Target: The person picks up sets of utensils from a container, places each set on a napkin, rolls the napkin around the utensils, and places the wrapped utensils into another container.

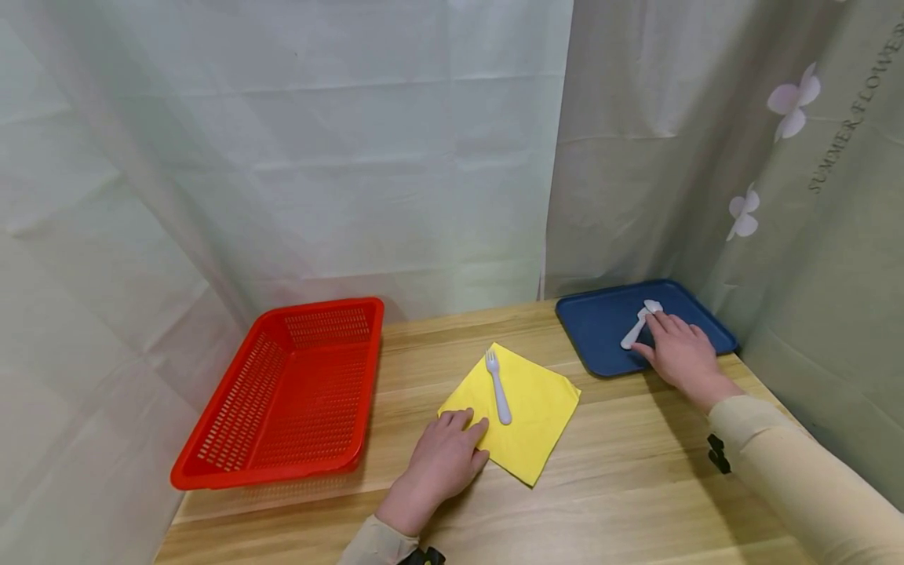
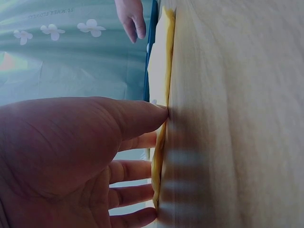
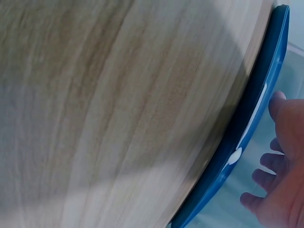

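Note:
A yellow napkin (image 1: 540, 400) lies flat on the wooden table, its thin folded edge showing in the left wrist view. On it rests a pale plastic fork (image 1: 499, 388), tines pointing away. My left hand (image 1: 445, 455) touches the napkin's near left edge with spread fingers; the thumb (image 2: 142, 116) is right at that edge. At the right, white plastic cutlery (image 1: 634, 336), seemingly a spoon and perhaps a second piece, lies in a blue tray (image 1: 600, 357). My right hand (image 1: 681, 353) is over the tray close to the cutlery, fingers extended and nothing in its grasp.
A red perforated plastic basket (image 1: 363, 392) stands at the left of the table (image 1: 600, 486). Pale curtains (image 1: 367, 173) hang behind and at both sides, close to the tray's far right edge.

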A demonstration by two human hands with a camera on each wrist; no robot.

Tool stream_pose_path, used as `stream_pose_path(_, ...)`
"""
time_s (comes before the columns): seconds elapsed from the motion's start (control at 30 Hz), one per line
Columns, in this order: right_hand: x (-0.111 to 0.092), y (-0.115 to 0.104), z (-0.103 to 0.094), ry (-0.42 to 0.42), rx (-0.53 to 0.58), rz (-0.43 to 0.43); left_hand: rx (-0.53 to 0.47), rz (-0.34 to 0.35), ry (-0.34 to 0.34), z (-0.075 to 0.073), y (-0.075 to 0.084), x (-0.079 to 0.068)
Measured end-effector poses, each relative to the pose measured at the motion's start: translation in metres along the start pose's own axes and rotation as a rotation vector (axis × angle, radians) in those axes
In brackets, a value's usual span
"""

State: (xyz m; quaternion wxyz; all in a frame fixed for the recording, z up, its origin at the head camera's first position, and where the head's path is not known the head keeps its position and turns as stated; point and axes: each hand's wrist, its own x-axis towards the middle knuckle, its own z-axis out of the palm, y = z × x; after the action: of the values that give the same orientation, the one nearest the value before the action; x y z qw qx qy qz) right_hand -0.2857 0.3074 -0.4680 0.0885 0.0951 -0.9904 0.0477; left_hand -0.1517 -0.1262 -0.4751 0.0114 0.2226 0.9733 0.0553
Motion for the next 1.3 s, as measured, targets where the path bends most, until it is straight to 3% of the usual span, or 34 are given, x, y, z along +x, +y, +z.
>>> stream_pose_path(0.3, 0.002, 0.006, 0.002, 0.021, -0.017, 0.045, 0.006, -0.002, -0.006, 0.001, 0.000, 0.001)
stream_pose_path(0.67, 0.005, 0.014, 0.004, -0.030, -0.026, 0.124, 0.014, 0.002, 0.000, 0.002, -0.001, 0.001)
stream_pose_path(1.3, 0.003, 0.025, 0.007, -0.032, -0.033, 0.136, 0.023, 0.007, 0.008, 0.003, -0.001, 0.002)
